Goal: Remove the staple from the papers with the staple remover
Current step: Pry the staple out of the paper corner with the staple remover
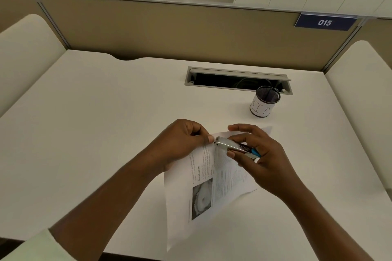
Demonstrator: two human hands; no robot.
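Right hand [257, 154] grips the remover [235, 146] between thumb and fingers, its metal nose aimed at the top corner of the papers [209, 178]. Left hand [183, 140] is closed on that same corner, thumb and forefinger pinching it right beside the nose. The staple itself is too small to make out; by my read it sits under that pinch, just where the tool tip meets the sheets. The papers are lifted off the table [106, 123] at the pinched corner and slope down toward the near edge, roughly mid-table.

The step now looks like engaging the staple. To do it well: keep the corner taut, slide the nose flat under the staple's crown, not into the paper, then lever or squeeze gently so the legs straighten and come out without tearing. Keep the left thumb clear of the tip.

Count: one remover, one bundle of papers with how many sheets I cannot tell, one mesh cup [265, 100] toward the far right by the cable slot [237, 79], two hands.
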